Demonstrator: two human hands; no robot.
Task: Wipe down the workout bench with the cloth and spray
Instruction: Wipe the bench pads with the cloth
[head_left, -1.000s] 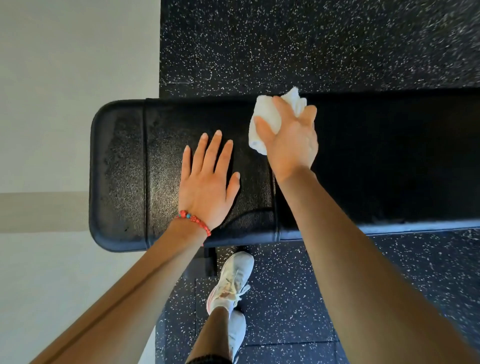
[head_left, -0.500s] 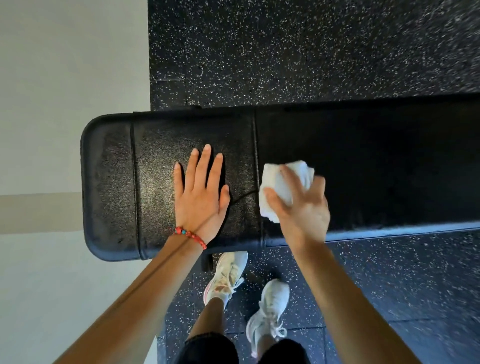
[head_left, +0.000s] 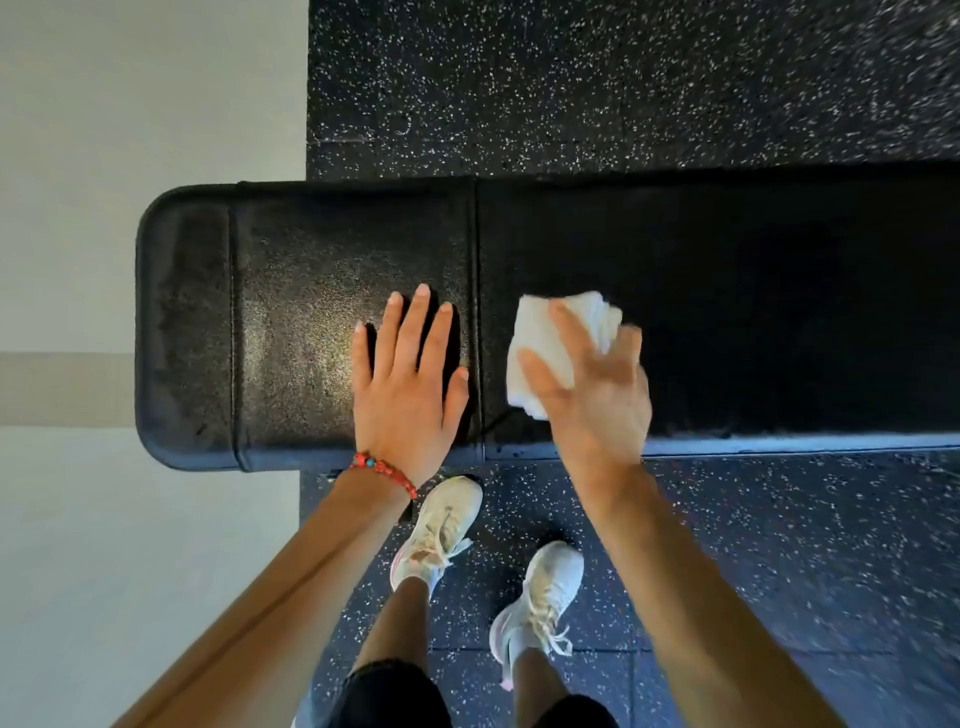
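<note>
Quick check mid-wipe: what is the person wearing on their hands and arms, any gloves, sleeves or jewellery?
No gloves or sleeves: both forearms are bare. The left hand has a red beaded bracelet with a turquoise bead at the wrist. The right hand, slightly motion-blurred, shows nothing worn.

Right hand (head_left: 592, 384) was motion-blurred, fingers smeared, and covered part of the cloth (head_left: 540, 343). Bench (head_left: 727, 312) ran off the right edge (far end unseen). Both forearms were cut off at the bottom. Left palm hid the pad beneath.

Black rubber floor (head_left: 623, 78) — white-flecked, tiled seams, pale smooth flooring (head_left: 130, 104) left, tan stripe (head_left: 57, 389) crossing it
</note>
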